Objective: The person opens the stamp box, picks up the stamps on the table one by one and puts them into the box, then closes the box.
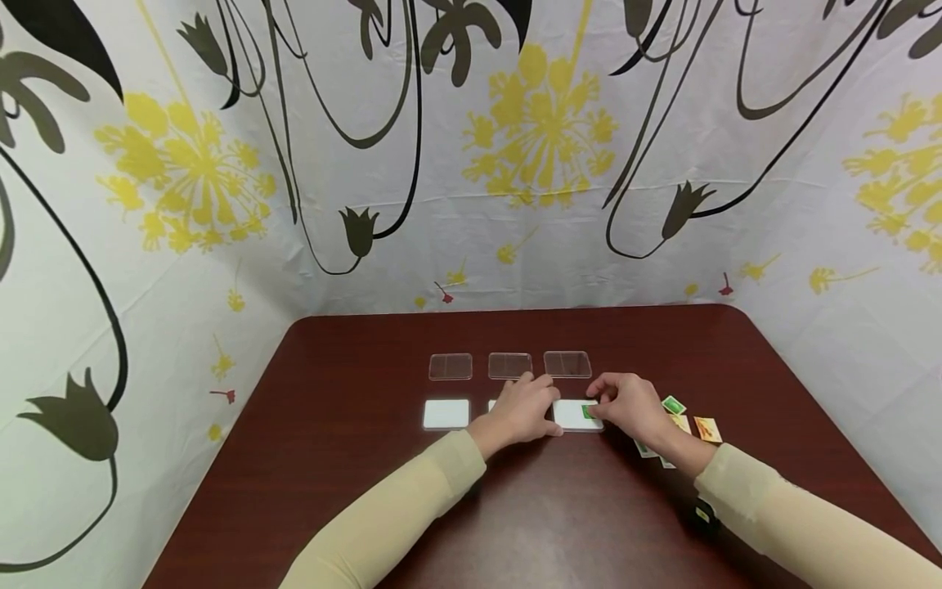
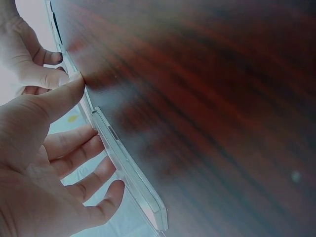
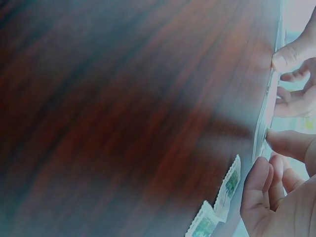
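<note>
Three shallow clear cases with white insides lie in a row: the left case, the middle case, mostly hidden by my left hand in the head view, and the right case. My left hand holds the right case at its left end, thumb on the near edge and fingertips toward the far edge. Between thumb and fingertips, my right hand pinches a small green stamp over the white surface of that case. Its fingertips hide part of the stamp.
Behind the cases stand three clear lids in a row: left lid, middle lid, right lid. Several loose stamps lie right of the cases, among them an orange stamp and a green-printed stamp, partly under my right forearm.
</note>
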Motion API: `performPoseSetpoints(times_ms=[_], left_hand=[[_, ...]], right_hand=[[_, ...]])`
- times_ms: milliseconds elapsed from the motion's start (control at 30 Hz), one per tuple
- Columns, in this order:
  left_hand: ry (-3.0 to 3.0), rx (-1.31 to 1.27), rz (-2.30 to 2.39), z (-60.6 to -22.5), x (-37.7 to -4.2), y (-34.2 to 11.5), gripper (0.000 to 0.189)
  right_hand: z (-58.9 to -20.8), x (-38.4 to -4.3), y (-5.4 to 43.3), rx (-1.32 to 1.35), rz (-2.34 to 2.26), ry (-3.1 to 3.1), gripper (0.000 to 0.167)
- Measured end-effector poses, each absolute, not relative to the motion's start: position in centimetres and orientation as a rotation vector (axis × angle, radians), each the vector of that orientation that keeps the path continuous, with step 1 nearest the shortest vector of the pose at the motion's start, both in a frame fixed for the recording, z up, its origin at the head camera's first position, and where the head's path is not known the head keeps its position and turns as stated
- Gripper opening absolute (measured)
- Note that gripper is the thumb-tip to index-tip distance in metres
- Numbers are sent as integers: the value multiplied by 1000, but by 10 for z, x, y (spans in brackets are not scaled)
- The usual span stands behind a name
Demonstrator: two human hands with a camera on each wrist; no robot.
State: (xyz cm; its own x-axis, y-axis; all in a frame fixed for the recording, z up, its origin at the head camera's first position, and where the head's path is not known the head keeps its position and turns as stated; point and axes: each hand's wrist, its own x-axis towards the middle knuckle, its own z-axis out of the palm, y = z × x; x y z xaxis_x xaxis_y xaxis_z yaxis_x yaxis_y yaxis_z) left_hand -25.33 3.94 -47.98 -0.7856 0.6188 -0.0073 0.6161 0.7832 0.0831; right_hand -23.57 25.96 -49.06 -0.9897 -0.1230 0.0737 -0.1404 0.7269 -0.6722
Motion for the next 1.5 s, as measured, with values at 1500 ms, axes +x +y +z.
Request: performPoseSetpoints(times_ms=[1500], left_hand=[[2954,1031,126,-483,-253,38,51]], right_hand=[[-462,-226,386,175,1117,-2984,37]])
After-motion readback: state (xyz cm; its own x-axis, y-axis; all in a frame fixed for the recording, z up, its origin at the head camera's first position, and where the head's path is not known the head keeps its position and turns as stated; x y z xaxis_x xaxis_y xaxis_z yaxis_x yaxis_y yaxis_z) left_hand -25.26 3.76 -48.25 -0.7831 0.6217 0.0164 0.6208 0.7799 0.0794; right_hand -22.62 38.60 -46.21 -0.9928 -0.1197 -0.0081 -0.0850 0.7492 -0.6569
